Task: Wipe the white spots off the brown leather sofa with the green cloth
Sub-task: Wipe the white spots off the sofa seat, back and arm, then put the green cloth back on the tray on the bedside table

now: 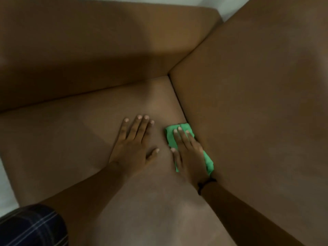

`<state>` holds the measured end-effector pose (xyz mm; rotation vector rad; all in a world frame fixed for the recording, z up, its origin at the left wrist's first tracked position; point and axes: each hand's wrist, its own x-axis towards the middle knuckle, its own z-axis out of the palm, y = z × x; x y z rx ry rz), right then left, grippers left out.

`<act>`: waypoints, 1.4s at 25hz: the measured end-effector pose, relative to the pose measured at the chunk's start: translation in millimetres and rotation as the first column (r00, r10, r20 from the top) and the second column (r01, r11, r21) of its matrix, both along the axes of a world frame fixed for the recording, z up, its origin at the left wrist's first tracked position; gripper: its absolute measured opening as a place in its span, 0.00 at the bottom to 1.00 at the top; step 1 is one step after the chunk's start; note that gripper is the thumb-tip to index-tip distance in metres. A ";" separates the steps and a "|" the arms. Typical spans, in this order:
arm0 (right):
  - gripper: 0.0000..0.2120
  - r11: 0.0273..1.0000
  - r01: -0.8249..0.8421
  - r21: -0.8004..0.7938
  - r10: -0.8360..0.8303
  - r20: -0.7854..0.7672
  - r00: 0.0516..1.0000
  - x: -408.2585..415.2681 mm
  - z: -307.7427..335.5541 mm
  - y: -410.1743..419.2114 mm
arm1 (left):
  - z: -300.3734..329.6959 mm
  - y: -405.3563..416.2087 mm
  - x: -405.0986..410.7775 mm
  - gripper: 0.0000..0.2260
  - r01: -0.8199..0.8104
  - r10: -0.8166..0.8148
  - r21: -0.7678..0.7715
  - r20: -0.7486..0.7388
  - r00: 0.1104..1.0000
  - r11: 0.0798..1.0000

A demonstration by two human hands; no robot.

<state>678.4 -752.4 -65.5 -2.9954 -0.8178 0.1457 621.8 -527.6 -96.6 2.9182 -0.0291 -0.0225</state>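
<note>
Down at the bottom left corner, a dark checked sleeve (32, 226) covers the upper part of the person's left arm, and from there both bare forearms reach forward over the seat of the brown leather sofa (74, 142). The right wrist carries a thin black band (204, 184). The left hand (134, 144) lies flat on the seat cushion, palm down, its fingers loose and spread, the thumb out to the side, gripping nothing. Just beside it, with a narrow strip of bare leather between them, the right hand (188, 155) presses flat on a crumpled bright green cloth (171, 137), fingers straight and close together on top of the fabric rather than curled round it. The cloth lies on the seat right against the sofa's tall armrest panel (257, 112), with green showing beyond the fingertips and again along the outer edge of the hand near the wrist. Further on, the seat runs into the corner where the armrest meets the backrest (106, 50), which is half in shadow. The picture is dim and soft, and I cannot make out any white spots on the leather. Past the top edge of the sofa a pale wall (229, 6) shows.
</note>
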 end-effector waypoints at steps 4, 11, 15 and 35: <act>0.27 0.981 0.190 0.046 -0.192 0.046 0.980 -31.4 -20.9 28.6 | -9.5 -2.5 -11.5 0.40 -0.016 0.018 0.043 -0.046 0.999 0.999; 0.26 0.988 0.130 0.080 -0.113 -0.185 0.976 -206.8 27.2 54.0 | 33.5 32.1 -186.5 0.36 -0.101 0.100 -0.012 -0.068 0.993 0.995; 0.26 0.925 0.283 0.255 -0.175 -0.376 0.910 -255.2 89.3 129.0 | 89.4 125.9 -301.7 0.39 -0.178 0.189 0.095 -0.130 0.973 0.979; 0.31 0.892 -0.436 0.122 0.453 -0.266 0.851 -478.8 35.6 670.4 | 86.4 575.1 -603.3 0.40 -0.614 0.636 0.166 -0.186 0.749 0.772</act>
